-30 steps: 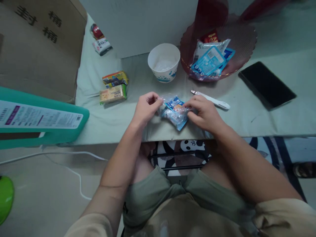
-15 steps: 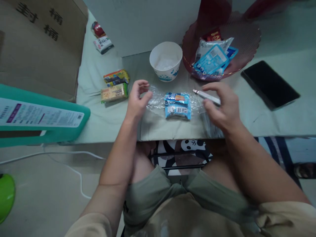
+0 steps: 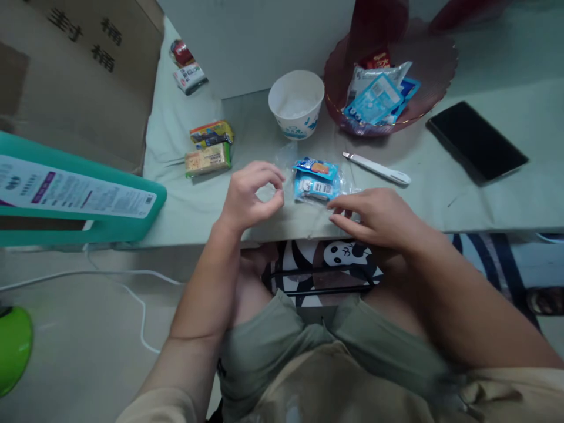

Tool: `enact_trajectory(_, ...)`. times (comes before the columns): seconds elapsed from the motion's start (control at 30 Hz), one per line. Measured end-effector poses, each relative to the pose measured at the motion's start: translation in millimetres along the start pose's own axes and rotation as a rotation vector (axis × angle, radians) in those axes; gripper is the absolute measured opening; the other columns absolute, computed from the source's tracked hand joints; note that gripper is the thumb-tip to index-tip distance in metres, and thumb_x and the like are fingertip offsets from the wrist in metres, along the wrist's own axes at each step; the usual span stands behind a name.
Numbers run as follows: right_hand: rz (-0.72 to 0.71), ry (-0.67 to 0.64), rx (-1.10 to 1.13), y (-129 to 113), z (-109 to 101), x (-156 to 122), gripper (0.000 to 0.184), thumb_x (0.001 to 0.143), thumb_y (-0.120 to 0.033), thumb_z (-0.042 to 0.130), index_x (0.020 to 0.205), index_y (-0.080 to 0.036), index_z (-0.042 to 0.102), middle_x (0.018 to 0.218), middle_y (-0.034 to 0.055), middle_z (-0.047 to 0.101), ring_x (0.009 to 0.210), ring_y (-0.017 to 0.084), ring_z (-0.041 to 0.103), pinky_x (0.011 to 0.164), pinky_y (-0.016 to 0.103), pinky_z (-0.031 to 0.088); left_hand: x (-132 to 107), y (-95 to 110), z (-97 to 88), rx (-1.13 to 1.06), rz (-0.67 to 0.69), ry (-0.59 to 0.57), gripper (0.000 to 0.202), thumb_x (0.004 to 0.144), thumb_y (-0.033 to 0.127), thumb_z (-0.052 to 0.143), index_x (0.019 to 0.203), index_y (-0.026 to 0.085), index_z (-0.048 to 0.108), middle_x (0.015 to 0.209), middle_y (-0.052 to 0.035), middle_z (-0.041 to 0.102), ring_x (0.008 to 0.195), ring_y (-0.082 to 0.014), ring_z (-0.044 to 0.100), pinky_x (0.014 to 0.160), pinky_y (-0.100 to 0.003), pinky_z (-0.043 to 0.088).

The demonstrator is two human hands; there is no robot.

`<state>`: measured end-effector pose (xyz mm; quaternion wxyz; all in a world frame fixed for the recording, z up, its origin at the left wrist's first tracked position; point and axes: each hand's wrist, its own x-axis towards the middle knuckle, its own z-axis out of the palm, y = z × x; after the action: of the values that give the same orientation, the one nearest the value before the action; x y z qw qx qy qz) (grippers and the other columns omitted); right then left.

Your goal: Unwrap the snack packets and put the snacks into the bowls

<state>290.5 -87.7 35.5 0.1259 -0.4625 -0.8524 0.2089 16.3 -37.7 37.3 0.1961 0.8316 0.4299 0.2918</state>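
Observation:
Two small blue snack packets (image 3: pixel 316 187) lie one above the other on the cloth-covered table, inside a crumpled clear plastic bag (image 3: pixel 288 157). To their left, my left hand (image 3: pixel 253 197) curls its thumb and forefinger into a ring, the tips pinched at the bag's left edge. My right hand (image 3: pixel 374 216) is at the bag's lower right edge, its thumb and fingers closing on the thin film. The film between the fingertips is hard to see. Above my right hand lies a white box cutter (image 3: pixel 376 168), touched by neither hand.
Behind the packets stands a white paper tub (image 3: pixel 296 106). A reddish glass bowl (image 3: pixel 434 88) holds several snack packets. A dark phone or tablet (image 3: pixel 478 141) lies right; wrapped snacks (image 3: pixel 208 160) lie left. A green container (image 3: pixel 152 217) and a cardboard box (image 3: pixel 110 111) stand far left.
My right hand has come down and left, away from the box cutter, to the bag's lower edge. My left hand has moved right and lower, its fingers closing into a pinch.

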Motion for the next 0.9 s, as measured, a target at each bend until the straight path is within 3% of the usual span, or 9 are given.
enact_trajectory(0.13, 0.305, -0.221, -0.201, -8.6, -5.0, -3.3, 0.048, 0.099, -0.044, 0.037, 0.119, -0.028, 0.077, 0.088, 0.0099, 0.079, 0.077, 0.028, 0.069, 0.059, 0.034, 0.032, -10.0, 12.1, -14.9, -0.061, -0.169, -0.329, 0.016, 0.072, 0.023, 0.056, 0.057, 0.018, 0.056, 0.054, 0.0031, 0.056, 0.055, -0.0103, 0.050, 0.061, -0.026, 0.040)
enact_trajectory(0.27, 0.487, -0.245, -0.271, -7.0, -9.0, -1.0, 0.053, 0.098, -0.041, 0.037, 0.139, -0.028, 0.066, 0.100, 0.0140, 0.078, 0.086, 0.034, 0.071, 0.061, 0.037, 0.037, -14.3, 11.4, -23.4, -0.142, -0.387, -0.640, 0.033, 0.079, 0.039, 0.059, 0.054, 0.018, 0.060, 0.050, 0.0020, 0.056, 0.050, -0.0103, 0.044, 0.053, -0.026, 0.031)
enact_trajectory(0.33, 0.545, -0.209, -0.250, -4.7, -7.6, 1.1, 0.067, 0.096, -0.042, 0.042, 0.160, -0.024, 0.043, 0.103, 0.0172, 0.078, 0.088, 0.037, 0.071, 0.064, 0.040, 0.043, -13.7, 9.0, -22.0, -0.098, -0.508, -0.583, 0.044, 0.084, 0.050, 0.059, 0.053, 0.019, 0.058, 0.051, 0.0000, 0.057, 0.050, -0.0117, 0.044, 0.052, -0.027, 0.029)
enact_trajectory(0.43, 0.640, -0.108, -0.195, -1.9, -1.4, 5.3, 0.084, 0.095, -0.047, 0.048, 0.168, -0.014, 0.022, 0.097, 0.0202, 0.076, 0.084, 0.038, 0.070, 0.068, 0.046, 0.049, -9.7, 4.9, -12.3, 0.105, -0.646, -0.290, 0.052, 0.086, 0.061, 0.059, 0.054, 0.021, 0.055, 0.052, -0.0017, 0.055, 0.054, -0.0144, 0.044, 0.055, -0.029, 0.027)
enact_trajectory(0.5, 0.662, -0.025, -0.174, -1.5, 3.5, 8.3, 0.082, 0.094, -0.048, 0.051, 0.166, -0.015, 0.030, 0.092, 0.0188, 0.074, 0.082, 0.037, 0.069, 0.070, 0.048, 0.051, -5.5, 3.0, -2.4, 0.125, -0.695, -0.270, 0.050, 0.086, 0.064, 0.060, 0.062, 0.021, 0.062, 0.061, -0.0038, 0.062, 0.061, -0.0169, 0.051, 0.059, -0.030, 0.032)
enact_trajectory(0.57, 0.602, 0.112, -0.176, -2.3, 8.2, 11.1, 0.065, 0.094, -0.043, 0.052, 0.154, -0.017, 0.050, 0.097, 0.0183, 0.073, 0.088, 0.036, 0.069, 0.075, 0.049, 0.053, -0.6, 2.2, 8.4, 0.048, -0.695, -0.329, 0.047, 0.086, 0.064, 0.060, 0.070, 0.020, 0.066, 0.071, -0.0050, 0.067, 0.066, -0.0182, 0.055, 0.063, -0.031, 0.035)
enact_trajectory(0.67, 0.338, 0.273, -0.135, -3.3, 15.9, 16.0, 0.041, 0.095, -0.036, 0.051, 0.126, -0.017, 0.070, 0.110, 0.0180, 0.070, 0.103, 0.035, 0.067, 0.088, 0.049, 0.054, 6.6, 1.6, 23.3, -0.095, -0.606, -0.375, 0.037, 0.085, 0.053, 0.062, 0.069, 0.020, 0.063, 0.067, -0.0017, 0.062, 0.065, -0.0165, 0.052, 0.064, -0.030, 0.035)
enact_trajectory(0.77, 0.094, 0.253, -0.030, -0.5, 26.4, 22.9, 0.044, 0.090, -0.033, 0.059, 0.130, -0.018, 0.066, 0.124, 0.0170, 0.069, 0.115, 0.035, 0.065, 0.099, 0.050, 0.053, 11.7, 0.9, 32.4, -0.340, -0.538, -0.356, 0.023, 0.080, 0.038, 0.063, 0.066, 0.020, 0.061, 0.072, -0.0011, 0.064, 0.073, -0.0167, 0.056, 0.070, -0.030, 0.043)
enact_trajectory(0.9, 0.078, 0.204, 0.054, 9.2, 38.6, 33.3, 0.075, 0.080, -0.026, 0.068, 0.151, -0.016, 0.049, 0.148, 0.0196, 0.058, 0.130, 0.040, 0.059, 0.106, 0.057, 0.051, 16.0, 4.9, 31.1, -0.950, -0.602, -0.137, 0.021, 0.070, 0.030, 0.069, 0.062, 0.018, 0.053, 0.116, -0.0062, 0.074, 0.110, -0.0246, 0.068, 0.097, -0.040, 0.053)
